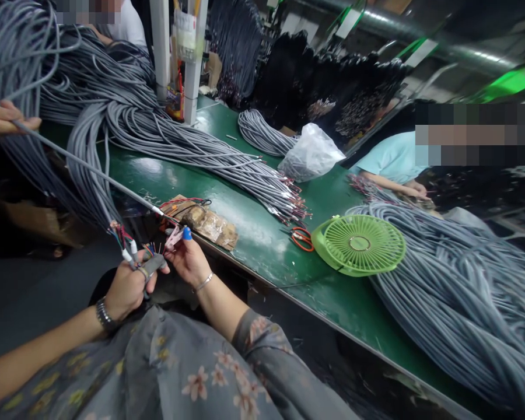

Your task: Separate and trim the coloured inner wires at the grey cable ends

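My left hand (126, 289), with a watch on the wrist, is closed around the stripped ends of grey cables (129, 251), whose coloured wires stick out above the fist. My right hand (188, 259), with a blue cap on one fingertip, pinches thin coloured wires (172, 236) at the end of one grey cable (87, 166). That cable runs up and left to another person's hand (2, 119) at the left edge. Both my hands hover just off the near edge of the green table (254, 233).
Thick bundles of grey cable (166, 140) lie across the table, with a large heap (455, 291) at the right. A green fan (359, 244), orange loops (303, 238), a taped cardboard block (207, 223) and a plastic bag (310, 154) lie nearby. A co-worker's arm (389, 184) rests at the right.
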### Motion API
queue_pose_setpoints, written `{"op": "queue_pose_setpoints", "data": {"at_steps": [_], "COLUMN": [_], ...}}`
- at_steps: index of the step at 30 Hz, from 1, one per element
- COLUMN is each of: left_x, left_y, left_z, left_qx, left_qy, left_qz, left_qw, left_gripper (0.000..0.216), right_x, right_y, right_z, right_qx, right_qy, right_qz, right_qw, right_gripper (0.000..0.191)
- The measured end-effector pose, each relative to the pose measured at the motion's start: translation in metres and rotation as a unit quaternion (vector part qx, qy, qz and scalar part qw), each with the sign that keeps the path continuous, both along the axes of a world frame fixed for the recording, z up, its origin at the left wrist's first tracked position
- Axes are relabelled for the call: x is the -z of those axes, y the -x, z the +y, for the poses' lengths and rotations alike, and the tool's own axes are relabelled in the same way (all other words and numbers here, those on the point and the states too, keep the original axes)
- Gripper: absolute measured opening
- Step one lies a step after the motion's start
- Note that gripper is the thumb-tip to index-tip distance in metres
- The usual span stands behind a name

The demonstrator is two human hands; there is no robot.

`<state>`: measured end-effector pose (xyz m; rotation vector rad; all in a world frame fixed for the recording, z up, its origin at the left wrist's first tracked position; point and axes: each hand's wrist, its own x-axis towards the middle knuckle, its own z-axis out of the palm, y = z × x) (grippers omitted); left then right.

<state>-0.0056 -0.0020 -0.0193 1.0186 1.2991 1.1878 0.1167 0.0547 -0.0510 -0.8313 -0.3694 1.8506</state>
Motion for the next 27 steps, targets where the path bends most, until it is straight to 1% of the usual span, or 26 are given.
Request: {"op": "queue_pose_setpoints", "data": {"at_steps": [6, 9, 12, 15, 18, 20, 24, 27], "left_x": [-0.001, -0.003, -0.004, -0.006, -0.007, -0.007, -0.003, 0.0], "left_y": [0.003, 0.005, 0.006, 0.006, 0.005, 0.004, 0.004, 0.005], "left_z": [-0.004, -0.006, -0.005, 0.0, 0.006, 0.009, 0.012, 0.013], "left_qx": [-0.005, 0.01, 0.012, 0.006, 0.019, 0.026, 0.028, 0.03], "left_qy": [-0.012, -0.025, -0.022, -0.011, -0.001, 0.009, 0.024, 0.023], "left_qz": [-0.023, -0.034, -0.043, -0.058, -0.061, -0.061, -0.061, -0.057], "left_qw": [1.0, 0.999, 0.999, 0.998, 0.998, 0.998, 0.997, 0.998], "left_gripper": [0.03, 0.027, 0.024, 0.025, 0.027, 0.029, 0.033, 0.033], "right_x": [0.001, 0.001, 0.005, 0.014, 0.021, 0.022, 0.014, 0.011], "right_y": [-0.001, -0.002, -0.001, 0.001, 0.002, 0.002, 0.001, 0.003], "right_z": [-0.001, -0.001, 0.001, 0.003, 0.004, 0.005, 0.009, 0.011], "right_qx": [-0.003, -0.02, -0.023, -0.004, 0.028, 0.029, -0.018, -0.008], "right_qy": [-0.032, -0.052, -0.08, -0.109, -0.139, -0.133, -0.069, -0.033], "right_qz": [-0.037, -0.053, -0.067, -0.096, -0.139, -0.134, -0.044, -0.004], "right_qw": [0.999, 0.997, 0.994, 0.989, 0.98, 0.982, 0.996, 0.999], "right_gripper": [0.04, 0.045, 0.05, 0.054, 0.053, 0.05, 0.044, 0.039]}}
